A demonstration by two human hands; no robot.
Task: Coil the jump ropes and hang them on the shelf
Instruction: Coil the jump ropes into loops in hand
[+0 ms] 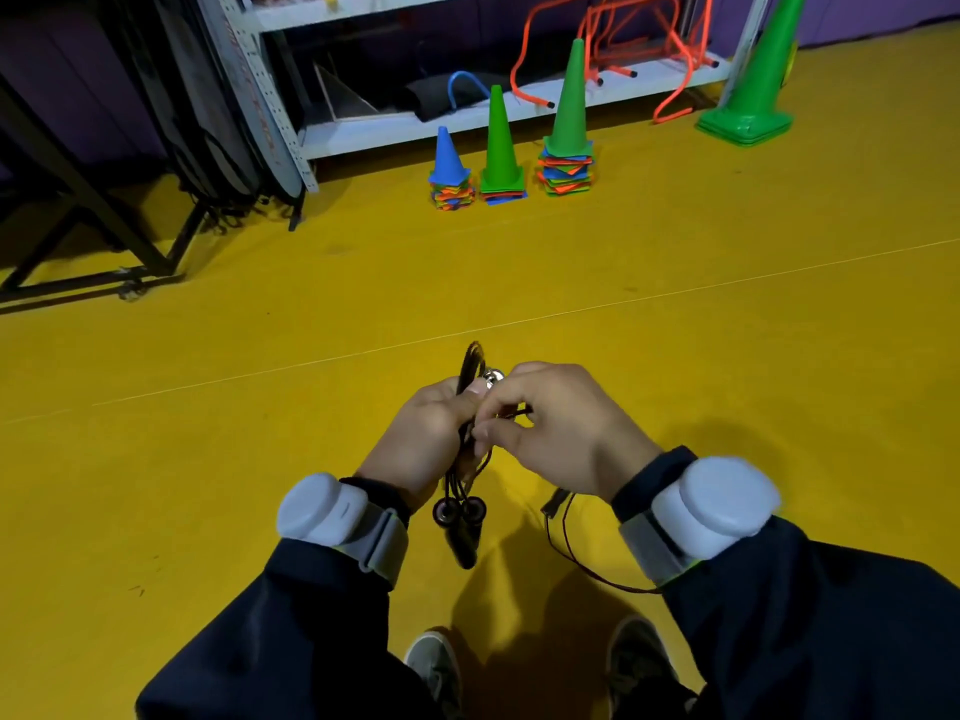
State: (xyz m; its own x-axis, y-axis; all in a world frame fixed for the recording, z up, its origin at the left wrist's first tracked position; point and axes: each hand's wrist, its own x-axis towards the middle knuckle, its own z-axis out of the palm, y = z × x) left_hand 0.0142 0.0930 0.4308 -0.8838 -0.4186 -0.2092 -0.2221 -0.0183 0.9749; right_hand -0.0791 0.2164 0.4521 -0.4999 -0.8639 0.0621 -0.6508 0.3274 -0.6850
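So your left hand (423, 433) grips the coiled jump rope (470, 459) at chest height, handles dangling – right hand (558, 423) pinches the cord, prob. wrapping it; coil nearly done, hanging on the shelf (514, 109) still left, it's well ahead

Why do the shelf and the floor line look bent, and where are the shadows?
Head view: the wide-angle lens bows the shelf and the floor seam; a dark shadow lies on the floor below the hands, by the shoes; the top left corner is dim. The left hand and right hand are fairly sharp, the rope slightly blurred.
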